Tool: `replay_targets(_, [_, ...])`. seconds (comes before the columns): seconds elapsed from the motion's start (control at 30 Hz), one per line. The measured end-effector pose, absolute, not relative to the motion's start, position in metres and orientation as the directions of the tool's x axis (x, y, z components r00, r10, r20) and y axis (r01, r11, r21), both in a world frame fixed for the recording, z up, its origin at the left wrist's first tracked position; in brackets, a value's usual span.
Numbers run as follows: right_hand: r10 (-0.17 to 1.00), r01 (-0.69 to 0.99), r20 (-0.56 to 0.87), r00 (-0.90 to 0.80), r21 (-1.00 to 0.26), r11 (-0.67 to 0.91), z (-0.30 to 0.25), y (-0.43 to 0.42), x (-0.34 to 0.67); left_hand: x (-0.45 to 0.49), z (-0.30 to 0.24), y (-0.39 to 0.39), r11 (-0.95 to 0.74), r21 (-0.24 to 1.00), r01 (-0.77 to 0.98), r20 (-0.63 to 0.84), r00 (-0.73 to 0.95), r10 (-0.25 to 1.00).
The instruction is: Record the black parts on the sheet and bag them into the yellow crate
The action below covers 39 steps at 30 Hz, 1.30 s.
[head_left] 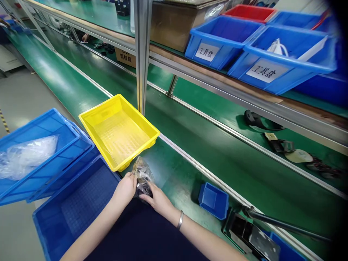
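Note:
A small clear plastic bag point(141, 171) with a dark part inside lies on the green bench, just in front of an empty yellow tray point(119, 131). My left hand point(125, 187) pinches the bag's left side. From the right, my right hand point(156, 198) grips its lower end, a metal bracelet on that wrist. Both hands have their fingers closed on the bag.
Stacked blue crates point(54, 145) stand at left, one holding crumpled clear plastic point(25, 156); another blue crate point(73, 206) lies below my left arm. A small blue bin point(214, 199) and a black tool point(251, 237) sit right. Labelled blue bins point(221, 41) fill the shelf above the conveyor.

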State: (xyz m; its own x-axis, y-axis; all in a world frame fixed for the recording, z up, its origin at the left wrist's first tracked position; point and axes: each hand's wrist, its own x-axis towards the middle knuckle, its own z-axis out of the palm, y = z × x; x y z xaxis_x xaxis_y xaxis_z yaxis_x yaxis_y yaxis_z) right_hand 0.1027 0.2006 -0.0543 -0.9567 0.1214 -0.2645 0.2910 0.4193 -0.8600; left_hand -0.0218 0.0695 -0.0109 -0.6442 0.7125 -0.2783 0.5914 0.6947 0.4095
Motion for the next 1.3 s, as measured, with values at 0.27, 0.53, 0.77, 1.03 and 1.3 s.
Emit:
replay_targets(0.27, [0.066,0.202,-0.242,-0.968,-0.596,0.777,-0.057,0.201,0.092,-0.027,-0.011,0.067,0.71,0.394,0.584,-0.239,-0.681,0.692])
replay_targets(0.53, [0.17,0.232,-0.196,-0.966,-0.361,0.903,-0.024,0.185,0.092,-0.041,-0.008,0.058,0.693,0.4,0.6,-0.168,-0.695,0.699])
replay_targets(0.77, [0.063,0.126,-0.308,-0.949,-0.188,0.974,-0.015,0.174,0.091,-0.038,-0.008,0.054,0.685,0.405,0.606,-0.153,-0.693,0.704])
replay_targets(1.03, [0.047,0.066,-0.116,-0.992,-0.165,0.984,0.016,0.208,0.074,-0.049,0.002,0.055,0.664,0.397,0.634,-0.124,-0.68,0.723])
replay_targets(1.3, [0.034,0.028,0.026,-0.999,-0.21,0.977,0.04,0.219,0.075,-0.049,-0.004,0.063,0.665,0.393,0.635,-0.142,-0.673,0.726])
